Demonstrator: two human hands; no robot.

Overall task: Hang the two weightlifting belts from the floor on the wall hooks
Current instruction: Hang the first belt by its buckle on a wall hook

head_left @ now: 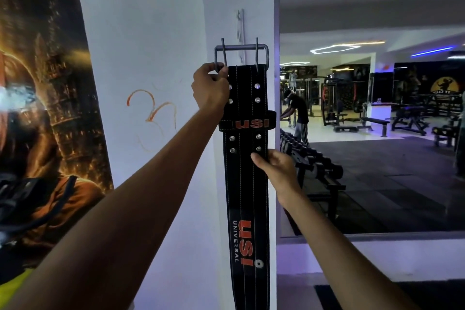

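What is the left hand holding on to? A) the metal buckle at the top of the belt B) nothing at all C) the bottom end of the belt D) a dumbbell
A: the left hand grips the corner of the metal buckle at the top of the black belt, while the right hand pinches the belt's edge lower down.

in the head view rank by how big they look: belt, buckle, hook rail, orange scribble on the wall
1. belt, by far the largest
2. orange scribble
3. buckle
4. hook rail, though the buckle hides its lower part

Scribble and buckle look close in size, so that order is unsure.
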